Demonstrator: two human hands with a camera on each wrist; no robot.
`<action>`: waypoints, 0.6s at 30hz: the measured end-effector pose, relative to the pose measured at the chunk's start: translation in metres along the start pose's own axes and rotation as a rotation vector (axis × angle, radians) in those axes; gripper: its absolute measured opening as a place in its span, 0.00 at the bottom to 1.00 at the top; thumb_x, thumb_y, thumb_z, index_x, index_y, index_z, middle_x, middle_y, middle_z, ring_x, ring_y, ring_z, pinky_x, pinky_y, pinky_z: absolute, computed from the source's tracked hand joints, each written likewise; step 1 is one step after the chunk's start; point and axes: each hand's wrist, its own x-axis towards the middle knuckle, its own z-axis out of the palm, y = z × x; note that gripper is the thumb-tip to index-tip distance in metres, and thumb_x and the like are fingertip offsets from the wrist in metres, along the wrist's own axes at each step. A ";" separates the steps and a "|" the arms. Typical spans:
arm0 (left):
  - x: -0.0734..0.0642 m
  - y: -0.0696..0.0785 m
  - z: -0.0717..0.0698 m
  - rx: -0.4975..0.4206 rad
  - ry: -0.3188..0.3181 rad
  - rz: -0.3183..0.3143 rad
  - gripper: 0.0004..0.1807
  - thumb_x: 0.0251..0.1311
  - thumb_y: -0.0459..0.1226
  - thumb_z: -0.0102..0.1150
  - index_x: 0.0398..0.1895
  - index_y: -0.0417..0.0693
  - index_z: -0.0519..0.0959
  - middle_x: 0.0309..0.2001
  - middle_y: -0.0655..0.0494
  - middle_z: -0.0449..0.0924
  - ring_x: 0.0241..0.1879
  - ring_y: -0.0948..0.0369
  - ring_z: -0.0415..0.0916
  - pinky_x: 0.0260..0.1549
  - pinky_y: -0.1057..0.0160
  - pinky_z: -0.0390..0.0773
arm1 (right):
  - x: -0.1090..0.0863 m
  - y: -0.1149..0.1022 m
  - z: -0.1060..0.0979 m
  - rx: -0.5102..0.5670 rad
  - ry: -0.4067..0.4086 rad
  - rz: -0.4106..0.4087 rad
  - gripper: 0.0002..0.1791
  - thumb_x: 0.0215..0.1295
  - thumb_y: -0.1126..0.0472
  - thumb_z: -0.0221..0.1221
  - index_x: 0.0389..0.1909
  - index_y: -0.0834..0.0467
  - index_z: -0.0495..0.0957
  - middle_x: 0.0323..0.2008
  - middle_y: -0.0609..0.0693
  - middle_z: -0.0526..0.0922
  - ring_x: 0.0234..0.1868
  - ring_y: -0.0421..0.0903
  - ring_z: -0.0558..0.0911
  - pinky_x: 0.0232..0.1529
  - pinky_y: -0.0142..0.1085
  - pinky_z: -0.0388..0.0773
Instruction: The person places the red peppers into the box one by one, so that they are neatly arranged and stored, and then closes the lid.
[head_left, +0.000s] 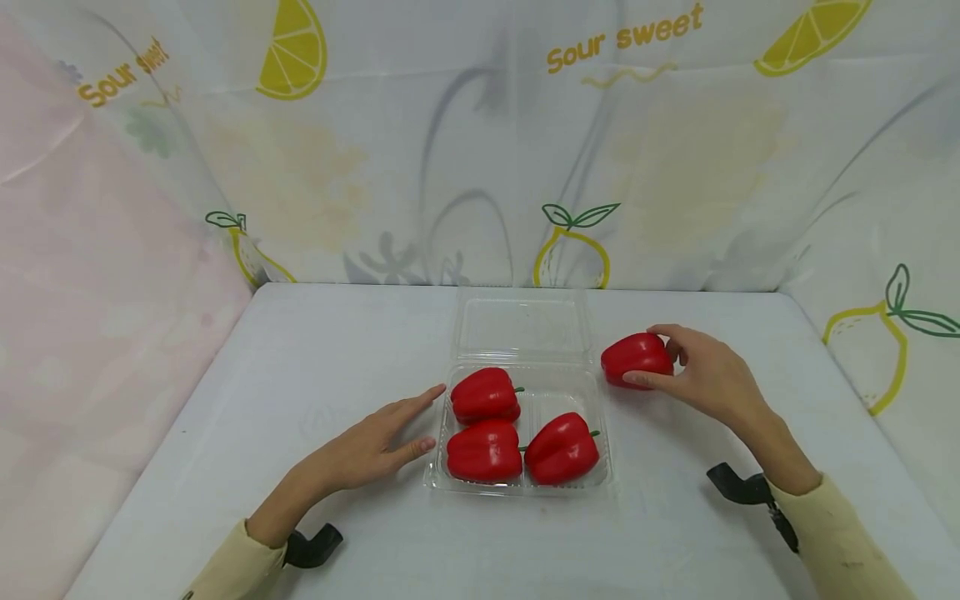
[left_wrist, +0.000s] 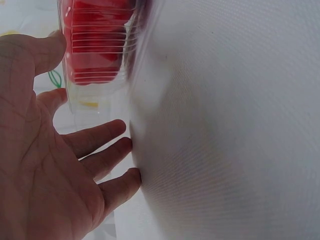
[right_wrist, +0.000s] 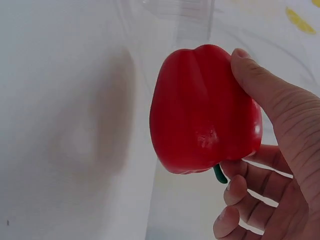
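The right hand [head_left: 708, 375] pinches a red bell pepper [head_left: 633, 358], thumb on one side and fingers on the other. That pepper is to the right of the clear plastic clamshell container [head_left: 558, 390], near its back right corner. In the right wrist view its green stem [right_wrist: 220, 174] points towards the curled fingers, and a soft shadow falls on the white desk [head_left: 360, 533] apart from it.

The container sits with its lid [head_left: 525, 327] laid open towards the back of the desk. Three more red bell peppers lie inside: one at the back left [head_left: 485, 395], one at the front left [head_left: 483, 451], touching each other, and one at the front right [head_left: 562, 450] (leaning a little, stem outwards).

The left hand [head_left: 367, 446] has its fingers and thumb spread just beside the container's left edge; whether a fingertip touches the plastic, I cannot tell. Beige sleeves [head_left: 840, 533] cover both forearms, with a black wrist mount [head_left: 738, 483] by each. Behind the desk hangs a pale cloth [head_left: 675, 150] printed with lemons and the words "Sour sweet".
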 end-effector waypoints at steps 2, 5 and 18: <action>0.000 0.000 0.000 -0.002 0.001 0.002 0.39 0.66 0.61 0.51 0.78 0.74 0.50 0.73 0.59 0.60 0.70 0.52 0.60 0.61 0.40 0.67 | 0.000 -0.002 -0.003 0.003 0.011 0.007 0.41 0.51 0.40 0.72 0.60 0.60 0.73 0.37 0.53 0.79 0.37 0.53 0.76 0.27 0.37 0.75; 0.000 0.000 -0.001 -0.003 0.004 0.006 0.39 0.66 0.61 0.51 0.78 0.74 0.50 0.73 0.59 0.59 0.70 0.53 0.59 0.61 0.40 0.67 | 0.000 -0.004 -0.007 0.008 0.039 0.008 0.40 0.51 0.43 0.73 0.59 0.60 0.73 0.36 0.53 0.79 0.37 0.53 0.76 0.26 0.37 0.75; -0.001 0.000 -0.001 -0.008 0.008 0.011 0.39 0.66 0.61 0.51 0.78 0.74 0.51 0.73 0.59 0.60 0.70 0.52 0.60 0.61 0.40 0.67 | -0.002 -0.014 -0.008 0.034 0.118 -0.010 0.35 0.51 0.48 0.74 0.58 0.57 0.75 0.33 0.50 0.78 0.34 0.52 0.76 0.26 0.37 0.74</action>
